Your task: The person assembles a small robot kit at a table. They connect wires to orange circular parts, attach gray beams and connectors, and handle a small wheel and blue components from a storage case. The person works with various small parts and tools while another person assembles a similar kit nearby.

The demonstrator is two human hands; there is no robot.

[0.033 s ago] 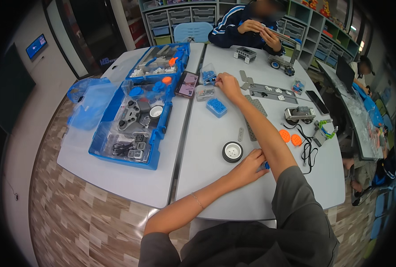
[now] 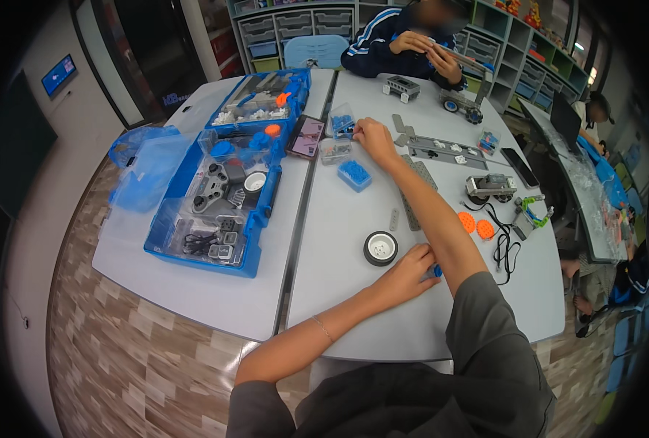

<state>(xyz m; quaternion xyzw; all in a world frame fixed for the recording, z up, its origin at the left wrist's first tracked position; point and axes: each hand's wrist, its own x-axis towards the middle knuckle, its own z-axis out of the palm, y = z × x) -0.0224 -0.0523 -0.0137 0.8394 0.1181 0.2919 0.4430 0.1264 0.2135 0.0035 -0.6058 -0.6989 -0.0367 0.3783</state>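
Well beyond the wheel (image 2: 380, 248), the right hand (image 2: 373, 142) is bending its fingers at a clear box (image 2: 331, 128) of blue pieces (image 2: 342, 123); whether they are pinching anything, I cannot tell. A careless drag could be tipping that box and scattering those pieces. Just right of the wheel, the left hand (image 2: 410, 270) is half curling over a blue part (image 2: 437, 271), its grip unclear; the right forearm (image 2: 445, 230), passing close, could be bumping it loose. Against the earlier frame, hardly anything is changing: both hands are keeping their places relative to the wheel.
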